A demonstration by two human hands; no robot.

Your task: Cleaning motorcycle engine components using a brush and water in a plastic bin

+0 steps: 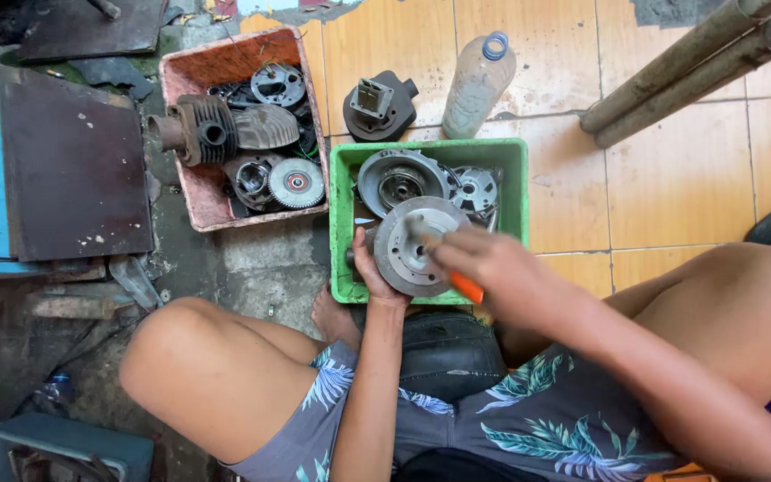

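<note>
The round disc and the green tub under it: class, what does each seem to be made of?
The round disc, steadied by the left hand, looks like bare cast metal: dull grey, machined face, centre bore. The green tub looks like moulded plastic: uniform bright colour, thin rounded rim, scuffed matte surface.

Scene evenly lit by soft daylight; orange floor tiles rendered bright, left concrete side dimmer. Shadows weak. Right hand smeared by motion blur. Slight wide-angle bending seen at edges.
</note>
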